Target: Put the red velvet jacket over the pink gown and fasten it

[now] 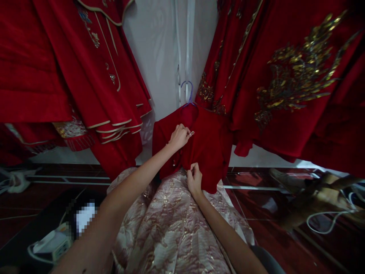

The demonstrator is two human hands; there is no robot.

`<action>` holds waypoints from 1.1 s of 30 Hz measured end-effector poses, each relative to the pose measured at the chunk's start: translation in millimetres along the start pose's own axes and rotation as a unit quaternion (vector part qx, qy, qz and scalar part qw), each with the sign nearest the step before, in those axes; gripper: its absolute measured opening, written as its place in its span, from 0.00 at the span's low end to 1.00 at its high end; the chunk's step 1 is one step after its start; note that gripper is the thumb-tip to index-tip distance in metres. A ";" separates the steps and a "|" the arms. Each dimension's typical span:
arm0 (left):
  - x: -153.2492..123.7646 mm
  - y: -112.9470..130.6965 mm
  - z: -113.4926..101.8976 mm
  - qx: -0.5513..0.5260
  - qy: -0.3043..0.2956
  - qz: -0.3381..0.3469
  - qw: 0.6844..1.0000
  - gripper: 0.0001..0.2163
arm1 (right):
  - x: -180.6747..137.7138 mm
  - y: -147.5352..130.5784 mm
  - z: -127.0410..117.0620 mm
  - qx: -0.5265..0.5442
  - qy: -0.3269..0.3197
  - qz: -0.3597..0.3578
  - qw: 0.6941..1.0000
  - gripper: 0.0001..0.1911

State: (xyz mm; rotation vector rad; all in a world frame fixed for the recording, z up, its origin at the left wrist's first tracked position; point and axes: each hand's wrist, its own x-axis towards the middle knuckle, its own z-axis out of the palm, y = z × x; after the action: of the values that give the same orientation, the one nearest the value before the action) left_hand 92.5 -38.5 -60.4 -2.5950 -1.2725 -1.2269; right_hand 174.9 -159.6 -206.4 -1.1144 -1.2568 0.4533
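At the far left a white cable bundle [15, 182] lies on the dark red tiled floor [256, 205]. Nearer, a white iron-like appliance [53, 243] sits at the bottom edge beside a pixelated patch; no brand or writing can be read on it. Above hang red gowns with cream piping [85, 64], cut off by the top and left edges.

The left hand [179, 137] reaches up to the chest of a small red velvet jacket [209, 146], its fingers pinched narrow on a small shiny ornament [191, 133] too small to identify. The jacket hangs on a purple hanger [188, 93] hooked to a white rail [186, 45] on the wall, over a pink-and-gold brocade skirt [168, 224].

The right hand [194, 178] is lower, fingers closed on the jacket's front edge near the hem.

To the right, a red gown with gold embroidery [296, 76] runs out of view. Below it a brown object [313, 198] with a white cord [327, 224] is blurred and hard to make out.
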 end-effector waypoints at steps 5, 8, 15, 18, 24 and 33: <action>7.8 -1.3 -13.4 0.047 -0.045 0.044 0.997 0.07 | 0.5 1.3 0.5 0.000 0.000 -0.011 1.000 0.04; 8.5 0.2 -21.2 0.033 -0.046 0.056 0.997 0.07 | 0.1 3.3 0.8 -0.003 -0.004 -0.010 1.000 0.05; 11.9 4.9 -26.0 -0.057 -0.080 0.122 0.988 0.02 | 3.9 7.7 3.5 -0.018 -0.006 -0.023 1.000 0.05; 16.8 3.6 -26.9 -0.079 -0.099 0.100 0.987 0.02 | 3.9 10.4 4.3 -0.036 -0.028 -0.031 0.998 0.06; 16.2 -16.1 -35.3 -0.028 -0.154 0.073 0.985 0.08 | 36.0 -3.4 6.6 -0.061 -0.033 -0.068 0.995 0.04; -12.7 -49.0 -3.6 0.087 -0.173 0.024 0.981 0.08 | 121.7 -74.1 53.6 -0.047 -0.045 -0.122 0.990 0.24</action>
State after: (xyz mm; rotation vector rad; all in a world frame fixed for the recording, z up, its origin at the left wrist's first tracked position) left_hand 52.6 -15.2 -81.5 -2.7673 -1.2834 -0.6394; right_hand 143.2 -73.2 -85.2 -1.0103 -1.4853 0.2634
